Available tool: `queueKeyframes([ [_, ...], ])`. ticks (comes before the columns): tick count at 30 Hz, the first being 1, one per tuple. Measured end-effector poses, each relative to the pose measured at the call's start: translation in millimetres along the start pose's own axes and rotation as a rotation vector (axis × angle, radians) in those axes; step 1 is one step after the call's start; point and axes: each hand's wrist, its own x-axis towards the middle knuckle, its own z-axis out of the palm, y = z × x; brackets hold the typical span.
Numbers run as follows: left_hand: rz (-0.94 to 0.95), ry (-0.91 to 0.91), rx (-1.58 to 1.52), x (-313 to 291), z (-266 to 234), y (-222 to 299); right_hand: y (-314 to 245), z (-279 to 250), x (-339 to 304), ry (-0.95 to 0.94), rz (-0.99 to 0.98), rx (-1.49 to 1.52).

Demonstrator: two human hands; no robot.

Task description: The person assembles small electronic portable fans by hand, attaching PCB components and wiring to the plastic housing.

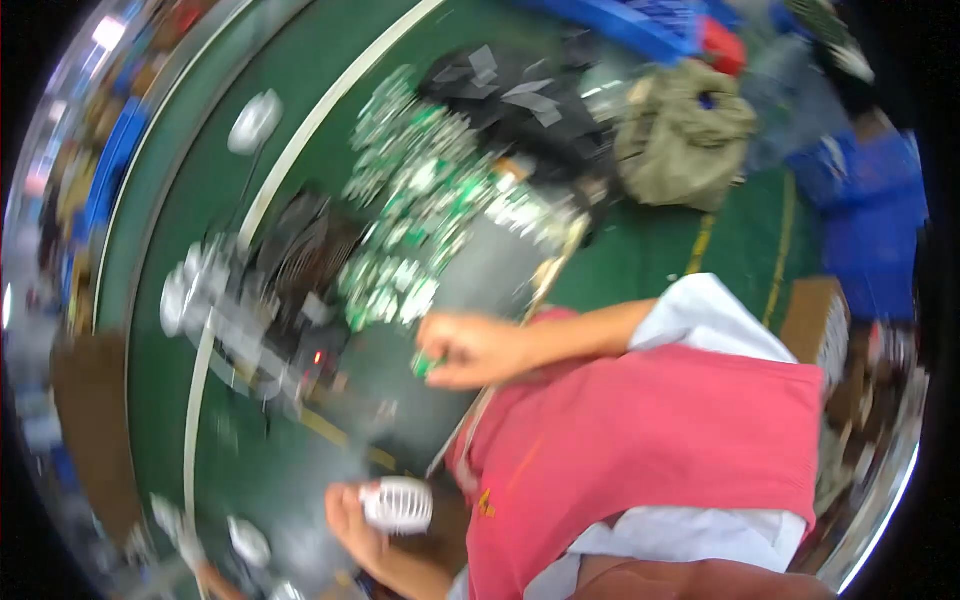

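Observation:
My left hand (pixel 352 520) grips a white rounded plastic housing (pixel 400 505) with a row of slots along its side, at the lower middle. Above and to the right of it, my right hand (pixel 470 350) is closed with its fingers around a small green piece (pixel 424 366), which looks like a circuit board. The hand hides most of that piece. Beyond the right hand, a heap of green and white circuit boards (pixel 420 200) spreads over the grey worktable (pixel 490 265). The picture is smeared by motion, so fine details are lost.
Black plastic (pixel 510 95) with silvery strips lies behind the heap, beside an olive cloth bundle (pixel 685 135). Blue bins (pixel 865 220) stand at the right. A dark device with a red light (pixel 318 357) and blurred white parts (pixel 200 285) are at the left.

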Motion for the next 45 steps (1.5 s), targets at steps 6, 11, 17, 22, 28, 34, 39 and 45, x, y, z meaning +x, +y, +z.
queueKeyframes([
  [6, -0.039, -0.023, -0.181, -6.2, 46.5, -3.6, -10.9, 3.8, 8.0, -0.109, 0.099, 0.051],
  [11, -0.035, -0.01, -0.284, -5.3, 72.2, -3.8, -14.7, 8.4, 13.8, -0.168, 0.085, 0.006],
  [17, -0.046, 0.056, -0.295, -1.3, 95.4, -8.0, -17.0, 13.3, 13.0, -0.161, 0.2, 0.117],
  [22, -0.071, 0.04, -0.251, -0.3, 110.6, -6.3, -18.8, 15.5, 9.8, -0.231, 0.231, 0.206],
  [28, -0.061, -0.134, -0.424, 2.4, 120.3, -16.8, -24.8, 15.2, 11.3, -0.21, 0.235, 0.171],
  [34, -0.075, -0.163, -0.583, 7.3, 129.9, -20.0, -25.6, 18.2, 10.8, -0.126, 0.17, 0.158],
  [39, -0.091, -0.207, -0.643, 8.5, 134.6, -22.4, -25.5, 21.8, 12.5, -0.075, -0.036, 0.014],
  [45, -0.139, -0.185, -0.661, 7.0, 139.6, -22.5, -27.8, 24.6, 13.8, -0.066, -0.094, -0.058],
])
